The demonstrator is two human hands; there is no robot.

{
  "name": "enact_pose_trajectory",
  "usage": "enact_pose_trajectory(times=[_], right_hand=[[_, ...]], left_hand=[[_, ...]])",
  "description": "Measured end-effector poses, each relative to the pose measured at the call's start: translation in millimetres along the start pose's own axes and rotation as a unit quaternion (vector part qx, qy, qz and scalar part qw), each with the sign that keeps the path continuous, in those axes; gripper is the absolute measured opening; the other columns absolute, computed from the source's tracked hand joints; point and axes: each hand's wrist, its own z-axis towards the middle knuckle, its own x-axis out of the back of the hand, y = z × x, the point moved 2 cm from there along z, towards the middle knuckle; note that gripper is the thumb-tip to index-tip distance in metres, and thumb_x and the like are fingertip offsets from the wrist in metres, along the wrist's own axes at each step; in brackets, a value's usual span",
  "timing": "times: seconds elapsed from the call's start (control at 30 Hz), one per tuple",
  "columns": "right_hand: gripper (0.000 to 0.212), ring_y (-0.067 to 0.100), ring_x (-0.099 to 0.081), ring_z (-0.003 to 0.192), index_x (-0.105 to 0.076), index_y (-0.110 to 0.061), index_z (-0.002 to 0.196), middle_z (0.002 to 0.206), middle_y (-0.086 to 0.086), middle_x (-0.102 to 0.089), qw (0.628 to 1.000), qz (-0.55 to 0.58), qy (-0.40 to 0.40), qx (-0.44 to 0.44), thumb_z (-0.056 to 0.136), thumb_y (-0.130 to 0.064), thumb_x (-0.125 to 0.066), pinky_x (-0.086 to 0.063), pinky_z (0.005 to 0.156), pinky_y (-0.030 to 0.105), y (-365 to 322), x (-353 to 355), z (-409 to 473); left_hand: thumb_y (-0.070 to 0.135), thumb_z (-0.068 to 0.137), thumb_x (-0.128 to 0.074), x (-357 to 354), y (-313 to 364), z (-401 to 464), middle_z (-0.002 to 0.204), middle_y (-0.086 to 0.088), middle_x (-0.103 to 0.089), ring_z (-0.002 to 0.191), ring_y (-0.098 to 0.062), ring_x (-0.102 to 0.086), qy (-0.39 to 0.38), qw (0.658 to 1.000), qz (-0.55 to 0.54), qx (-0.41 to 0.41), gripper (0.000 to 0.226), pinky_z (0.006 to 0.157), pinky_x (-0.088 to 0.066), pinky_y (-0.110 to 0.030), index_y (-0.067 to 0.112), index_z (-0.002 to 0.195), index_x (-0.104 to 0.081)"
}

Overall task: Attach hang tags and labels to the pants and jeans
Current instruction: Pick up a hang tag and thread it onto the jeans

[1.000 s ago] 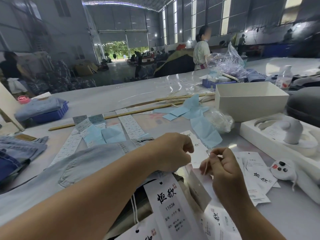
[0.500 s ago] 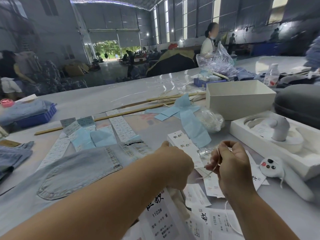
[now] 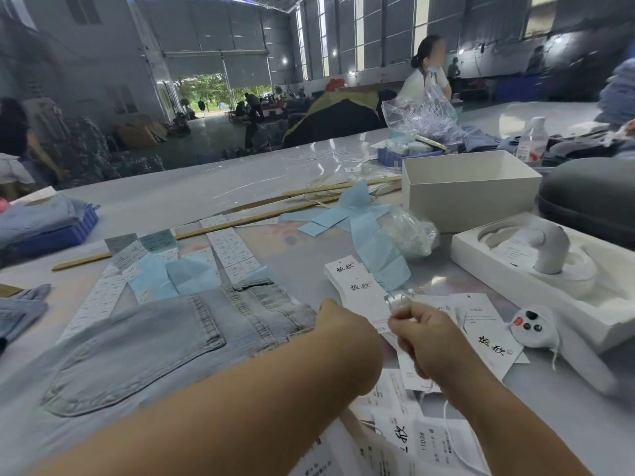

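Observation:
Light blue jeans [image 3: 144,348] lie flat on the table with a back pocket facing up. My left hand [image 3: 338,324] sits at the waistband's right end, fingers curled and turned away from the camera. My right hand [image 3: 424,338] pinches a thin white string at its fingertips. A stack of white hang tags [image 3: 357,286] with black characters lies just beyond both hands. More tags [image 3: 484,334] are spread to the right, and others [image 3: 412,438] lie below my arms.
Label strips [image 3: 233,252] and pale blue paper pieces [image 3: 371,242] lie beyond the jeans, with long wooden sticks [image 3: 206,231]. An open white box [image 3: 467,190], a white foam tray [image 3: 536,269] and a small white controller [image 3: 531,326] are at right. Folded jeans [image 3: 37,218] sit far left.
The view has tilted up and the jeans pocket now shows fully. Both hands moved forward toward the tag stack. The right hand still pinches the string.

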Motion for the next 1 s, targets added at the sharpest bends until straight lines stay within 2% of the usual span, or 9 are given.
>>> enact_pose_trajectory(times=[0.13, 0.23, 0.37, 0.47, 0.63, 0.73, 0.87, 0.93, 1.0], right_hand=[[0.015, 0.012, -0.048, 0.055, -0.069, -0.020, 0.090, 0.063, -0.002, -0.057, 0.990, -0.118, -0.072, -0.012, 0.083, -0.006, -0.067, -0.039, 0.056, 0.025, 10.9, -5.5, -2.0], [0.039, 0.007, -0.046, 0.052, -0.063, -0.032, 0.109, 0.060, -0.006, -0.049, 0.984, -0.149, -0.097, -0.001, 0.082, -0.005, -0.067, -0.038, 0.054, 0.022, 10.8, -9.5, -1.9], [0.011, 0.004, -0.038, 0.045, -0.071, -0.022, 0.084, 0.049, -0.008, -0.047, 0.982, -0.172, -0.047, 0.063, 0.086, -0.013, -0.065, -0.030, 0.047, 0.019, 3.5, -6.3, 1.4], [0.021, 0.002, -0.048, 0.047, -0.071, -0.020, 0.069, 0.051, -0.011, -0.059, 0.983, -0.159, -0.010, 0.092, 0.089, -0.017, -0.065, -0.036, 0.049, 0.016, -3.5, -2.2, 2.1], [0.031, 0.002, -0.057, 0.051, -0.068, -0.013, 0.059, 0.055, -0.008, -0.065, 0.977, -0.172, 0.105, 0.071, 0.089, -0.020, -0.063, -0.041, 0.046, 0.017, -7.1, 21.8, 15.0], [0.027, 0.018, -0.062, 0.063, -0.064, -0.009, 0.062, 0.064, 0.000, -0.066, 0.954, -0.279, 0.111, 0.012, 0.087, -0.021, -0.060, -0.045, 0.055, 0.030, 1.9, 40.7, 33.3], [0.021, 0.018, -0.053, 0.058, -0.051, -0.013, 0.064, 0.067, 0.003, -0.059, 0.922, -0.362, 0.091, -0.100, 0.084, -0.016, -0.056, -0.035, 0.050, 0.025, 26.4, 58.8, 57.0], [0.011, 0.019, -0.055, 0.066, -0.051, -0.013, 0.076, 0.079, 0.004, -0.060, 0.906, -0.389, 0.087, -0.144, 0.082, -0.019, -0.057, -0.037, 0.053, 0.026, 33.1, 64.1, 61.9], [0.021, 0.021, -0.054, 0.077, -0.050, -0.011, 0.095, 0.095, 0.004, -0.059, 0.902, -0.395, 0.118, -0.129, 0.081, -0.025, -0.057, -0.037, 0.059, 0.029, 36.9, 66.4, 66.9]], left_hand=[[0.017, 0.091, -0.057, 9.9, -9.3, 5.5, 0.109, -0.005, -0.060, 0.099, -0.025, -0.057, 0.049, 0.993, -0.101, 0.035, 0.012, 0.084, -0.035, -0.037, 0.016, 0.103, -0.057], [0.009, 0.086, -0.058, 17.7, -21.8, 9.1, 0.078, 0.000, -0.047, 0.065, -0.018, -0.045, 0.109, 0.980, -0.155, 0.055, 0.022, 0.073, -0.033, -0.036, 0.015, 0.072, -0.042], [0.011, 0.087, -0.054, 30.3, -35.9, 17.2, 0.082, 0.003, -0.054, 0.069, -0.017, -0.046, 0.169, 0.959, -0.218, 0.064, 0.009, 0.075, -0.039, -0.035, 0.019, 0.087, -0.059], [0.018, 0.091, -0.055, 40.0, -43.6, 23.3, 0.101, 0.001, -0.062, 0.092, -0.022, -0.056, 0.194, 0.941, -0.268, 0.075, 0.017, 0.085, -0.047, -0.038, 0.020, 0.105, -0.065], [0.028, 0.088, -0.059, 44.0, -43.3, 27.3, 0.126, -0.006, -0.046, 0.115, -0.029, -0.046, 0.288, 0.916, -0.266, 0.089, 0.047, 0.092, -0.039, -0.042, 0.021, 0.132, -0.045], [0.027, 0.089, -0.056, 35.3, -32.0, 34.0, 0.123, -0.008, -0.045, 0.113, -0.030, -0.046, 0.266, 0.928, -0.248, 0.081, 0.046, 0.091, -0.039, -0.041, 0.017, 0.131, -0.041], [0.023, 0.087, -0.056, 22.1, -14.4, 44.3, 0.123, -0.010, -0.047, 0.114, -0.030, -0.049, 0.177, 0.967, -0.169, 0.063, 0.044, 0.092, -0.036, -0.042, 0.015, 0.129, -0.044], [0.026, 0.088, -0.056, 19.2, -10.3, 48.6, 0.125, -0.009, -0.050, 0.116, -0.029, -0.050, 0.147, 0.977, -0.141, 0.055, 0.043, 0.093, -0.035, -0.041, 0.016, 0.129, -0.048], [0.027, 0.090, -0.057, 17.2, -10.4, 52.6, 0.125, -0.009, -0.052, 0.115, -0.029, -0.050, 0.123, 0.982, -0.130, 0.053, 0.039, 0.089, -0.033, -0.039, 0.017, 0.127, -0.051]])
